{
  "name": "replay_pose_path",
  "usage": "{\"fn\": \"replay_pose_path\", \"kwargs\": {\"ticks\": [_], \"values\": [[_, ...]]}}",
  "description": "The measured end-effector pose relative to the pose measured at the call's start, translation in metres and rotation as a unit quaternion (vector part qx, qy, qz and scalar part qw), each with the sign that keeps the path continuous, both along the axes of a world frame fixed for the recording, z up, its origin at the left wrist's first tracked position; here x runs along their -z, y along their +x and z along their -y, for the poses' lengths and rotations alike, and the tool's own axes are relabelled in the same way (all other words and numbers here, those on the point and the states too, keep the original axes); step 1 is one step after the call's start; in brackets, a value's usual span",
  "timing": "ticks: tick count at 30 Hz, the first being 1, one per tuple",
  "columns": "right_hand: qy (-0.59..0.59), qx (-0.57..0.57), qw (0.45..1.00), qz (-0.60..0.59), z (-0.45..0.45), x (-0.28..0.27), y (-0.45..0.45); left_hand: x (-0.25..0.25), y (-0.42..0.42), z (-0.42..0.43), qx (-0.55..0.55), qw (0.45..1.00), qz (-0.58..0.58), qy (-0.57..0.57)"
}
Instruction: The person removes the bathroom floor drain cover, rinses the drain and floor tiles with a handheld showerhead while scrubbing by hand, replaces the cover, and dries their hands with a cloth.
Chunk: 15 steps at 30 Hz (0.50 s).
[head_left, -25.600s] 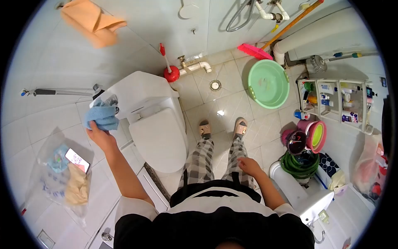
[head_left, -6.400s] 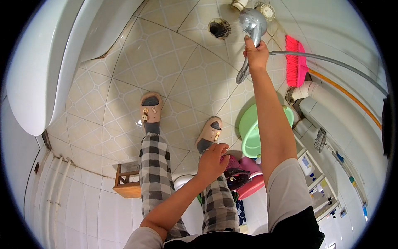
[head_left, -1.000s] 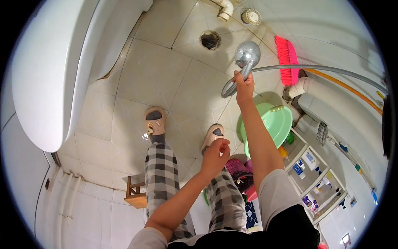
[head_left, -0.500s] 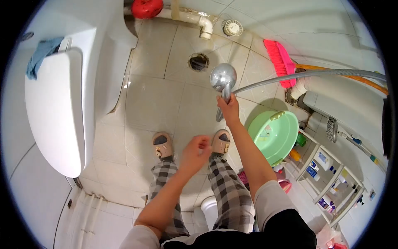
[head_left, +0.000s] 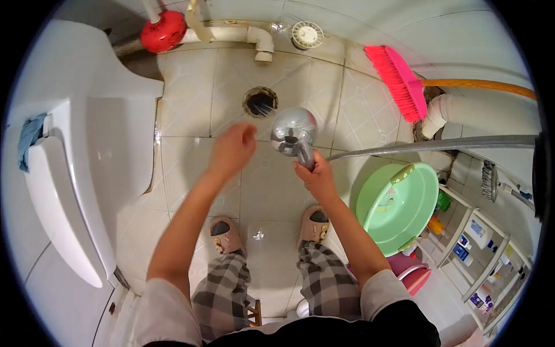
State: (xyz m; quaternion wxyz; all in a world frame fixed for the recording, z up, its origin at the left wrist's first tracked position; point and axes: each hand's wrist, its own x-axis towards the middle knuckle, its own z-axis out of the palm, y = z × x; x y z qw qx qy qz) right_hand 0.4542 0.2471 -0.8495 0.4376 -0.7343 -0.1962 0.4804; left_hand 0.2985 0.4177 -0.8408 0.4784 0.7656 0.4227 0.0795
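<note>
My right hand is closed round the handle of a chrome shower head. Thin jets of water leave its far side toward the round floor drain, an uncovered dark hole in the tiles. A grey shower hose runs from the handle off to the right. My left hand hovers left of the shower head, just short of the drain, its back toward me. Its fingers are curled in, and whatever they may hold is hidden.
A green basin stands to the right, beside a white shelf of bottles. Farther back lie a pink broom, a white drain cover and a red plunger. At left is a white toilet with a blue cloth.
My left hand has moved forward and left toward the drain. The shower head has tilted and come nearer, and water jets now show at the drain. My view has shifted.
</note>
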Motion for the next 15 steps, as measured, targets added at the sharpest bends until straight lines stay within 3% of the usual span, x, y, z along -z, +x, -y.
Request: {"fn": "replay_pose_path", "kwargs": {"ticks": [3,8,10,14,15], "values": [[-0.002,-0.046,0.999,0.009,-0.001,0.003,0.004,0.039,0.049,-0.055,0.007,0.999,0.021,0.048],[-0.009,-0.15,0.987,0.048,0.004,0.014,0.016,0.059,0.128,-0.115,0.001,0.988,-0.012,0.151],[0.008,-0.168,0.984,0.056,0.005,0.019,0.019,0.073,0.154,-0.139,-0.079,0.954,-0.018,0.289],[0.012,-0.217,0.975,0.054,0.001,0.02,0.029,0.092,0.207,-0.181,-0.144,0.962,-0.037,0.229],[0.013,-0.215,0.975,0.059,-0.001,0.018,0.033,0.097,0.219,-0.188,-0.17,0.98,0.014,0.103]]}}
